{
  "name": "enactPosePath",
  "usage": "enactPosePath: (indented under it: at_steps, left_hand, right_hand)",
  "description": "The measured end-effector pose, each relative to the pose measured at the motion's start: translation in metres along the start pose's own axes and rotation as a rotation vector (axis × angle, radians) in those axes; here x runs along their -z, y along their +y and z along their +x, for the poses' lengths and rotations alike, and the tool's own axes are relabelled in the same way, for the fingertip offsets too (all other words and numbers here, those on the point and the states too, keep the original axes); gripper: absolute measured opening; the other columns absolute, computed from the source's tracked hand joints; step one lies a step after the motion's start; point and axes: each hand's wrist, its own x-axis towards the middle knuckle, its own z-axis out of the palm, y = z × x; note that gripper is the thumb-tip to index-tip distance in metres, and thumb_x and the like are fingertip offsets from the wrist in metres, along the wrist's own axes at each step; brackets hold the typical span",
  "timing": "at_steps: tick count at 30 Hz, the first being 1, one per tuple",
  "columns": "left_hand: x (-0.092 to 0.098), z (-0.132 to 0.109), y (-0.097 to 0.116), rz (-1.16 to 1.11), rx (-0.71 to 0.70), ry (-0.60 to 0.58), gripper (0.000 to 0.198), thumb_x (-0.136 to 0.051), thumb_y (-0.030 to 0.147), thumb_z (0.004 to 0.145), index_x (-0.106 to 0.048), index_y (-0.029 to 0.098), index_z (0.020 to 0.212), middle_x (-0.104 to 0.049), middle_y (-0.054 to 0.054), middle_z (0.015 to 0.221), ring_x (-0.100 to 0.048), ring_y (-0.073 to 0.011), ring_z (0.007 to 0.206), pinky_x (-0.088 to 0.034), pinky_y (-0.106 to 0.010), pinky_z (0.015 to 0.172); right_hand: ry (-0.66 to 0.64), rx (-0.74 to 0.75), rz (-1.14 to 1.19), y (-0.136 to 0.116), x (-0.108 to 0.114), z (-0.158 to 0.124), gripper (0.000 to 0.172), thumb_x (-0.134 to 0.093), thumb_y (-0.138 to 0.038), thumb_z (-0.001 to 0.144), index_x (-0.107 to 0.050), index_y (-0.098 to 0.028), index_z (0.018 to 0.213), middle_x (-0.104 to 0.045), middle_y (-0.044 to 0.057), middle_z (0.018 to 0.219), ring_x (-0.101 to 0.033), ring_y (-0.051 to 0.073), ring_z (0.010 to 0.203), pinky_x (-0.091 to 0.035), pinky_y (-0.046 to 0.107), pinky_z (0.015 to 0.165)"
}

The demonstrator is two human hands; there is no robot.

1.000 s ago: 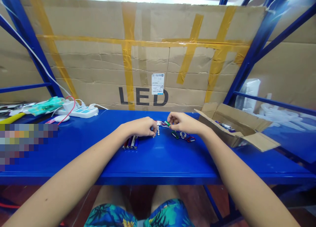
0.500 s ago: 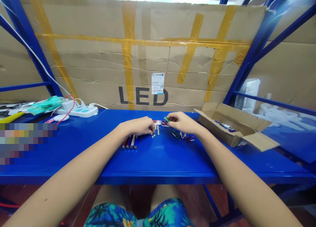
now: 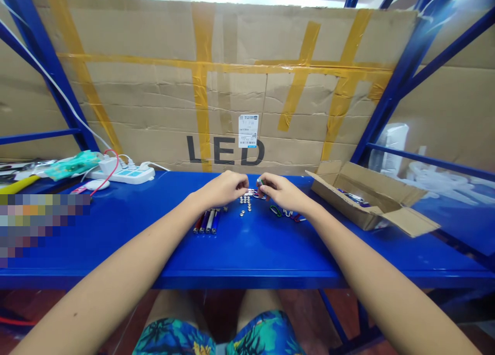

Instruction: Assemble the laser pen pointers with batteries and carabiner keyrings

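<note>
- The right hand (image 3: pixel 283 191) pinches a small green-and-silver piece (image 3: pixel 260 182) between thumb and fingertips, raised just above the blue table (image 3: pixel 247 252).
- The left hand (image 3: pixel 226 187) is curled beside it, thumb and fingertips near together; I can't tell from here whether anything is between them.
- Half a second ago that left hand was down at the silver discs (image 3: pixel 245 200); now it's further back, closer to the right, and more discs show.
- The green piece has turned, showing more silver.
- Slim metallic tubes (image 3: pixel 209 221) lie by the left wrist, coloured clips (image 3: pixel 286 214) under the right.
- The cardboard (image 3: pixel 154 113) behind reads "LED"; its white label (image 3: pixel 248 131) is too small to read.
</note>
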Motion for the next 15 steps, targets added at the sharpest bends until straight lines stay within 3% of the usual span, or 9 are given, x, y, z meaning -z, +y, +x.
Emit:
enactPosePath:
  at_steps: [3,6,15]
  left_hand:
    - [-0.007,0.003,0.005,-0.06,-0.078,0.234,0.011,-0.053,0.021,0.089,-0.063,0.016,0.091,-0.068,-0.003,0.082,-0.06,-0.0138,0.075,-0.043,-0.026,0.069]
    - [-0.015,0.004,0.008,-0.059,-0.149,0.332,0.009,-0.055,0.02,0.09,-0.061,0.015,0.092,-0.067,-0.004,0.084,-0.06,-0.0136,0.078,-0.045,-0.027,0.072]
    - [-0.015,0.001,0.011,0.024,-0.247,0.282,0.014,-0.05,0.019,0.091,-0.064,0.016,0.095,-0.064,-0.006,0.09,-0.06,-0.0151,0.084,-0.047,-0.029,0.077]
  right_hand:
    - [-0.018,0.02,0.016,0.0,-0.002,0.0,0.009,-0.045,-0.02,0.089,-0.055,-0.019,0.09,-0.063,0.003,0.083,-0.057,0.017,0.075,-0.044,0.033,0.073]
    - [-0.029,0.032,0.033,-0.001,-0.004,-0.001,0.01,-0.046,-0.019,0.088,-0.055,-0.019,0.09,-0.064,0.004,0.086,-0.058,0.017,0.077,-0.046,0.033,0.075]
    - [-0.012,0.074,0.094,0.001,-0.004,0.001,0.007,-0.049,-0.017,0.084,-0.056,-0.018,0.085,-0.062,0.003,0.082,-0.057,0.018,0.079,-0.046,0.034,0.078]
